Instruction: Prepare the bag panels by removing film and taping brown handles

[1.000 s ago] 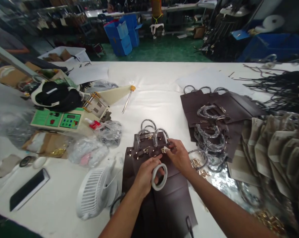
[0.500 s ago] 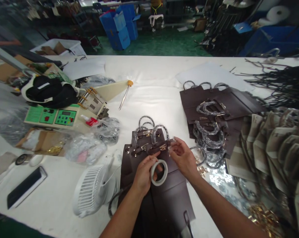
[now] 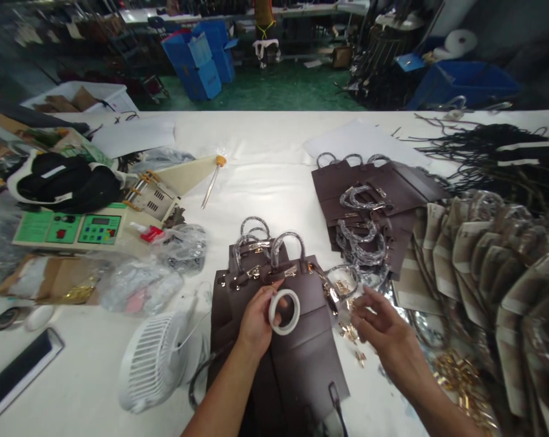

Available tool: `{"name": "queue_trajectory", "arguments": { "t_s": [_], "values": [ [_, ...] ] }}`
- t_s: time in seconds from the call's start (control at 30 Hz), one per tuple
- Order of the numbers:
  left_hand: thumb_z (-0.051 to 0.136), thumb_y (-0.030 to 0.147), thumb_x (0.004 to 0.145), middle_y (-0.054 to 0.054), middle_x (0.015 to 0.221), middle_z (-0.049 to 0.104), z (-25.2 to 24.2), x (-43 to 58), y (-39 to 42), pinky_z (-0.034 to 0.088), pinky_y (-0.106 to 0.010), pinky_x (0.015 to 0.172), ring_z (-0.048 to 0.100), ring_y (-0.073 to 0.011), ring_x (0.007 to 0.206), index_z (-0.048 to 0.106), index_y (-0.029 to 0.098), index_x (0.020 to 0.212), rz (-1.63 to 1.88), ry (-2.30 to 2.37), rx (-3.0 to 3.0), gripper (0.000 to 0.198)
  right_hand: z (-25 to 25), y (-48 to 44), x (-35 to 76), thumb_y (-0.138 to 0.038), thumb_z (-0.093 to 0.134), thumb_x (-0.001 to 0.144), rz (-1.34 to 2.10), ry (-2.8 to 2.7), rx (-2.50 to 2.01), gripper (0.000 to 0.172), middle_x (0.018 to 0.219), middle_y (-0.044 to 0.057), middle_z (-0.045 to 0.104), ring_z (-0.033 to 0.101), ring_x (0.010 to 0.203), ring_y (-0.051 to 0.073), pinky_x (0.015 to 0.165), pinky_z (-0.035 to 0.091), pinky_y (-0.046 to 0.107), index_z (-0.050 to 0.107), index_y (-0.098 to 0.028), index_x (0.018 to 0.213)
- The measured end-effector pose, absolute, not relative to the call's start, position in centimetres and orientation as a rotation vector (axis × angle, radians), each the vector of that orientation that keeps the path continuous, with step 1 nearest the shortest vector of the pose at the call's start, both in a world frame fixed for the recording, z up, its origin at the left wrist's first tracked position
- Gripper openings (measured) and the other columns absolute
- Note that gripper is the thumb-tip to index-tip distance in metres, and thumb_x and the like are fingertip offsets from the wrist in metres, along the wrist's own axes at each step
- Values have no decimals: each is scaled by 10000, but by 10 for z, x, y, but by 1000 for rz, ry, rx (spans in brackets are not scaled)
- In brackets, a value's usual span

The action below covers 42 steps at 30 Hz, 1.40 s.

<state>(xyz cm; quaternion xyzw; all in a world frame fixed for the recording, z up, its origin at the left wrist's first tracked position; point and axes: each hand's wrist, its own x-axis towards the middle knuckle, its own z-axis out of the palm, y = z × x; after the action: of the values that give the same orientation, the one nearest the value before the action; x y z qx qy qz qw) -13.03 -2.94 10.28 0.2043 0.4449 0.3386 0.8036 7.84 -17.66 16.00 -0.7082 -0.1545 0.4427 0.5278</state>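
My left hand (image 3: 255,325) grips a roll of pale tape (image 3: 296,312) over a dark brown handbag (image 3: 313,340). The bag lies flat on a small stack of similar bags, with plastic-wrapped handles (image 3: 289,238) and gold hardware toward the far side. A short strap (image 3: 325,286) with metal fittings sticks out from the bag's upper right corner. To the right of that strap, my right hand (image 3: 384,331) hovers near loose gold metal pieces (image 3: 348,332). Its fingers are bent and apart, and I see nothing in them.
A white fan (image 3: 149,364) stands left of the bags, with a green-panelled machine (image 3: 81,227) behind it. More brown bags (image 3: 375,188) lie at the far right of the white table (image 3: 265,176). Beige pieces (image 3: 475,255) stand in a row along the right side.
My right hand has left the bag's strap and moved right, toward the gold pieces. The strap now hangs out to the right. My left hand keeps the tape roll; the view has shifted slightly.
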Motion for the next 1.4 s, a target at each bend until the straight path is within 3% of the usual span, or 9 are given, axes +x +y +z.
{"name": "queue_trajectory", "arguments": {
  "t_s": [0.13, 0.27, 0.4, 0.5, 0.77, 1.0, 1.23, 1.4],
  "values": [
    [744, 307, 753, -119, 1041, 739, 101, -129, -20, 343, -152, 353, 599, -119, 619, 645, 149, 793, 723, 957, 394, 190, 153, -209, 73, -394, 842, 766, 1293, -449, -1614, 604, 1145, 87, 666, 661, 806, 200, 565, 523, 283, 609, -273, 1310],
    [712, 256, 776, -120, 1289, 678, 100, -131, -17, 356, -156, 374, 627, -122, 678, 640, 147, 793, 715, 923, 382, 131, 92, -272, 108, -480, 818, 722, 1023, -330, -1955, 666, 1133, 106, 666, 683, 824, 230, 637, 576, 346, 592, -217, 1291],
    [674, 242, 805, -125, 1362, 644, 96, -127, -16, 367, -167, 383, 639, -137, 695, 641, 146, 816, 704, 934, 405, 102, 33, -343, 135, -557, 718, 738, 819, -338, -2227, 670, 1077, 102, 669, 685, 792, 236, 609, 579, 354, 585, -191, 1283],
    [655, 223, 804, -125, 1384, 633, 96, -122, -16, 363, -173, 378, 638, -142, 693, 631, 144, 797, 702, 936, 433, 82, 17, -370, 132, -529, 663, 789, 782, -383, -2304, 608, 1057, 101, 674, 686, 798, 228, 619, 579, 340, 587, -186, 1286],
    [634, 211, 804, -125, 1380, 633, 98, -118, -17, 353, -180, 376, 630, -139, 685, 630, 141, 785, 698, 942, 454, 73, 20, -371, 113, -413, 564, 860, 767, -546, -2348, 476, 1060, 98, 685, 686, 798, 217, 680, 592, 363, 606, -202, 1285],
    [625, 221, 806, -122, 1429, 608, 96, -118, -18, 356, -185, 382, 630, -140, 681, 614, 141, 764, 691, 935, 455, 91, 11, -382, 118, -356, 527, 896, 540, -790, -2466, 409, 1143, 118, 646, 643, 811, 226, 789, 580, 416, 610, -226, 1276],
    [651, 223, 786, -119, 1412, 624, 93, -119, -17, 356, -181, 392, 634, -139, 691, 611, 145, 769, 678, 923, 450, 90, 10, -386, 120, -432, 539, 924, 303, -946, -2535, 444, 1253, 149, 618, 558, 1173, 344, 1006, 488, 567, 614, -213, 1303],
    [632, 211, 805, -137, 1391, 635, 97, -123, -16, 371, -185, 398, 632, -141, 688, 605, 145, 781, 699, 894, 409, 74, 58, -367, 126, -527, 572, 917, 340, -663, -2443, 484, 1195, 143, 654, 642, 1001, 300, 891, 551, 479, 625, -210, 1280]
  ]
}}
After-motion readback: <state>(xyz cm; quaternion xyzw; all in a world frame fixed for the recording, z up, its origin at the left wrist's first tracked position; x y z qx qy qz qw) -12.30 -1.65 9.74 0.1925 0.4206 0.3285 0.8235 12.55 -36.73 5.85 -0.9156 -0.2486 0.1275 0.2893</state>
